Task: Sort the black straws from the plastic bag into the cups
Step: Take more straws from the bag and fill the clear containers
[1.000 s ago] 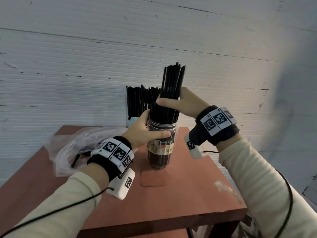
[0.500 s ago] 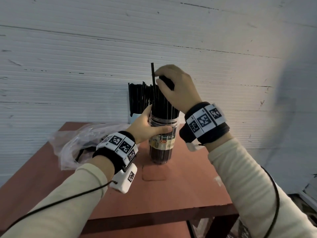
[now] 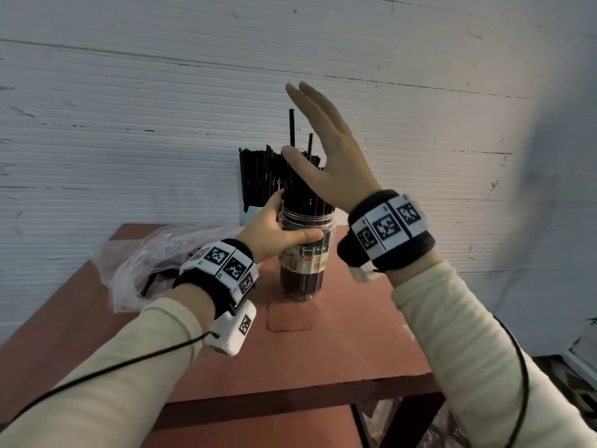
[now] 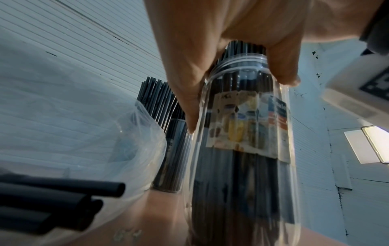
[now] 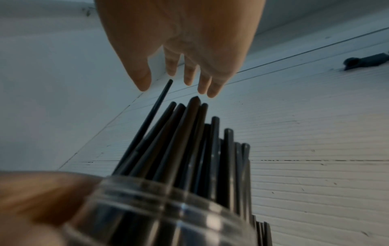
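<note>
Two hands, left hand (image 3: 274, 234) gripping jar (image 3: 303, 273) rim, right hand (image 3: 332, 163) spread above straws (image 3: 303, 185).

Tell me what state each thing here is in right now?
Jar: upright on the table, lidless, packed with straws.
Back cup: upright, full of straws.
Bag: crumpled, lying on the table, a few straws inside.
Left hand: grips the jar near its rim.
Right hand: open, raised above the straws, holding nothing.
</note>
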`<action>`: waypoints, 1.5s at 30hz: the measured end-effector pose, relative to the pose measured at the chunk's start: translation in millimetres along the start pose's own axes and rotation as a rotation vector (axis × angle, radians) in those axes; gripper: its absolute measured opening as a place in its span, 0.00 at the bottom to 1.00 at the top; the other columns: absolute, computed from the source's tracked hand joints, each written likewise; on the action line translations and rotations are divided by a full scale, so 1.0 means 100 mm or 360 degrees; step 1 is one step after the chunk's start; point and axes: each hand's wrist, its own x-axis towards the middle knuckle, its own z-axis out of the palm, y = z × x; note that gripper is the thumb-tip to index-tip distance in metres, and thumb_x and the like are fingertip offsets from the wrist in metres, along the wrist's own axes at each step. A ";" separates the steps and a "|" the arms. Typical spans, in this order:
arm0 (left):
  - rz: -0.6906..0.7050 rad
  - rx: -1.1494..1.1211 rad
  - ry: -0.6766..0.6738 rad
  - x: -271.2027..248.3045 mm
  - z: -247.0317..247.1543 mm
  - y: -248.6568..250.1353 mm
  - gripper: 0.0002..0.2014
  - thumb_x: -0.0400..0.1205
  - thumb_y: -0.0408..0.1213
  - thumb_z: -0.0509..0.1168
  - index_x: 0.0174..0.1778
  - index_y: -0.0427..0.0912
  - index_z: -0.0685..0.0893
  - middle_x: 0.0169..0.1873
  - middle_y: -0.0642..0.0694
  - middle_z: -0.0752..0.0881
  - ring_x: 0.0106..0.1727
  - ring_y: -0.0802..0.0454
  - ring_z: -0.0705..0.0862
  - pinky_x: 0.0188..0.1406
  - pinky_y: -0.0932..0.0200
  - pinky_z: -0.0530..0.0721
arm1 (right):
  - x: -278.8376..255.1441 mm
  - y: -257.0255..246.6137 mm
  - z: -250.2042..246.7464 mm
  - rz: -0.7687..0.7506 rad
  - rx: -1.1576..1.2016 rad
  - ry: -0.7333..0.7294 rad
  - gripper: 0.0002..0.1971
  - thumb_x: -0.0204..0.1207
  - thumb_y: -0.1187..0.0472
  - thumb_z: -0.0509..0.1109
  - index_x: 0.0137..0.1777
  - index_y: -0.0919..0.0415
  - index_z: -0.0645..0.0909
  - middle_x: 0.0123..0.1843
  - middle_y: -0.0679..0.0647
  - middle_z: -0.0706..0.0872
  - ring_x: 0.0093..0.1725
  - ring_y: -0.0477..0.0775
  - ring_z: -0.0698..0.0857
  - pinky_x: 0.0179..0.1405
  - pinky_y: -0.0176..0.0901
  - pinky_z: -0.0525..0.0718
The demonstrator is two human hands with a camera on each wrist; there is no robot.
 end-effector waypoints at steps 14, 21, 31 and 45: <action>0.0023 -0.0113 -0.0002 0.00 0.02 -0.01 0.39 0.71 0.35 0.79 0.76 0.50 0.67 0.57 0.62 0.82 0.56 0.71 0.81 0.49 0.72 0.79 | -0.36 0.06 0.14 0.0161 -0.0142 -0.0072 0.25 0.84 0.56 0.62 0.80 0.61 0.68 0.83 0.53 0.65 0.82 0.52 0.63 0.81 0.40 0.59; 0.0058 -0.0107 -0.0029 0.00 0.04 -0.04 0.34 0.74 0.32 0.76 0.72 0.50 0.68 0.56 0.59 0.84 0.55 0.70 0.83 0.52 0.69 0.82 | -0.46 0.07 0.16 0.0237 -0.0179 -0.0175 0.19 0.86 0.56 0.58 0.72 0.60 0.79 0.70 0.54 0.83 0.71 0.51 0.79 0.72 0.40 0.73; 0.0092 -0.0012 -0.0036 0.02 0.05 -0.06 0.33 0.77 0.30 0.73 0.75 0.45 0.66 0.54 0.59 0.82 0.50 0.78 0.82 0.48 0.75 0.81 | -0.52 0.06 0.21 0.0064 -0.0213 -0.0116 0.17 0.83 0.58 0.61 0.68 0.61 0.82 0.69 0.53 0.84 0.70 0.51 0.80 0.73 0.41 0.70; 0.0062 0.0358 0.0037 -0.14 -0.42 0.00 0.46 0.71 0.39 0.72 0.84 0.51 0.56 0.78 0.51 0.70 0.79 0.58 0.66 0.74 0.61 0.67 | -0.37 -0.26 0.23 0.0024 -0.0058 0.0268 0.13 0.79 0.63 0.66 0.61 0.63 0.84 0.61 0.55 0.83 0.63 0.55 0.80 0.66 0.37 0.74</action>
